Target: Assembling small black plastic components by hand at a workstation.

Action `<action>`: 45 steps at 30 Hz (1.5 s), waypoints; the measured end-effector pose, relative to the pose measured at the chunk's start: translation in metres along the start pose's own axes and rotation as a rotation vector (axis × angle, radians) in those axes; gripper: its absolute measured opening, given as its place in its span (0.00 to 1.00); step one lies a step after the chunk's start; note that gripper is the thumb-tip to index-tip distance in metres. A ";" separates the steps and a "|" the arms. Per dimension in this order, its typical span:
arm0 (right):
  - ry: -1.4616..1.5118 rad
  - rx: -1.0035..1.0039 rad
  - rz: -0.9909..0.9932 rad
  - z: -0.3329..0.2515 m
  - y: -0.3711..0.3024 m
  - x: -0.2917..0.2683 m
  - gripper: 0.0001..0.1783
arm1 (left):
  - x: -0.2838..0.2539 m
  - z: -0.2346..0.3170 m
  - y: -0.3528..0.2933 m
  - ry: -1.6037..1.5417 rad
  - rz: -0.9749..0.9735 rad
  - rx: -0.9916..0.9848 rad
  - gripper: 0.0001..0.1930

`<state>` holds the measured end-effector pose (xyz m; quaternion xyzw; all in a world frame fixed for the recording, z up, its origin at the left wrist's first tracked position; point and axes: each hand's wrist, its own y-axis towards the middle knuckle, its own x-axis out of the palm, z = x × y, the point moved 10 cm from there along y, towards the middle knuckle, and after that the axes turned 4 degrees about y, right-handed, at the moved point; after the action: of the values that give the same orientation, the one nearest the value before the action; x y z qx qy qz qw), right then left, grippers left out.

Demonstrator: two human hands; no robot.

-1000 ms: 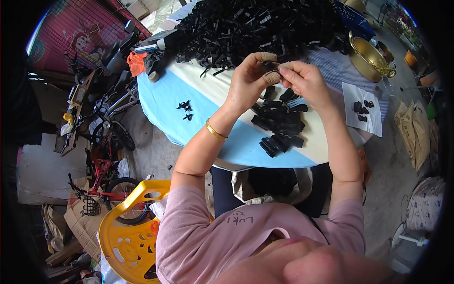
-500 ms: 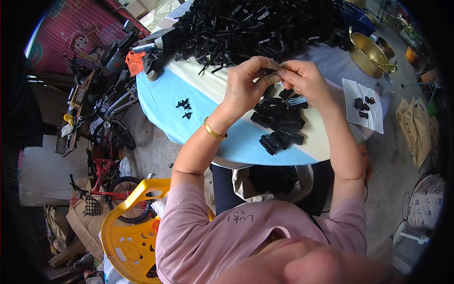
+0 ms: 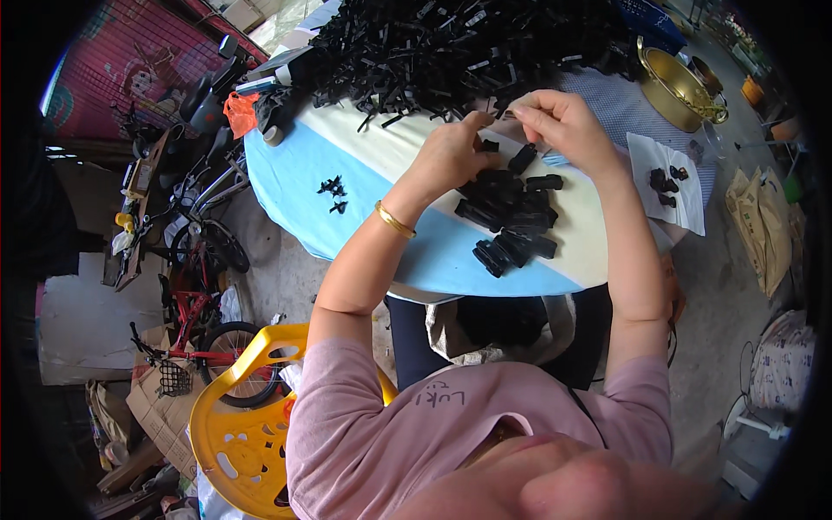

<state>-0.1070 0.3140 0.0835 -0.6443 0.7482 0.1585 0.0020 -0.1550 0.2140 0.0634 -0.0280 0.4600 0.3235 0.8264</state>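
My left hand (image 3: 451, 158) is raised over the table with its fingers curled; what they hold, if anything, is hidden. Close by on the right, my right hand (image 3: 568, 130) has thumb and forefinger pressed together on something too small to make out. The fingertips of both hands are close but apart. Beneath them lie several black plastic pieces (image 3: 507, 212), stacked in short rows on the striped tablecloth (image 3: 347, 186). Beyond the hands spreads a big heap of loose black parts (image 3: 468, 52).
Tiny black bits (image 3: 333, 192) lie on the cloth's blue stripe. At right are a white paper sheet (image 3: 646, 160) with dark pieces and a gold-coloured pot (image 3: 667, 87). An orange bag (image 3: 241, 113) sits at the left edge. A yellow chair (image 3: 251, 425) stands beside me.
The hands have drawn apart from touching fingertips. My right hand has risen slightly, and the left hand has turned with its fingers more curled toward the table.
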 end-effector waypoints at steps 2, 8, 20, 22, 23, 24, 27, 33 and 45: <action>-0.009 -0.046 -0.001 -0.007 -0.001 0.006 0.08 | 0.009 -0.007 0.005 0.080 -0.073 -0.049 0.24; -0.152 -0.158 -0.001 -0.024 -0.007 0.014 0.09 | -0.010 -0.024 0.008 -0.727 0.114 -0.122 0.19; -0.129 -0.306 0.250 -0.045 -0.014 0.001 0.05 | -0.024 0.005 -0.002 -0.802 0.256 -0.044 0.19; -0.046 -0.262 0.277 -0.034 -0.010 -0.007 0.05 | -0.023 0.011 -0.005 -1.010 0.249 -0.078 0.19; -0.047 -0.262 0.278 -0.033 -0.009 -0.008 0.05 | -0.020 0.010 -0.006 -1.010 0.248 -0.077 0.19; -0.046 -0.243 0.273 -0.030 -0.008 -0.008 0.05 | -0.018 0.012 -0.007 -0.909 0.234 -0.051 0.18; -0.029 -0.194 0.237 -0.025 -0.006 -0.006 0.07 | -0.020 0.014 -0.007 -0.823 0.236 -0.024 0.16; 0.127 -0.050 0.114 -0.012 -0.004 0.005 0.10 | -0.025 0.013 -0.011 -0.857 0.299 -0.027 0.14; -0.079 -0.135 0.119 -0.026 -0.010 0.013 0.09 | -0.048 0.032 -0.023 -0.450 0.509 0.195 0.12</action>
<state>-0.0943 0.2940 0.1027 -0.5908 0.7719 0.2338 -0.0213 -0.1359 0.1819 0.1132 0.2385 0.2873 0.4716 0.7989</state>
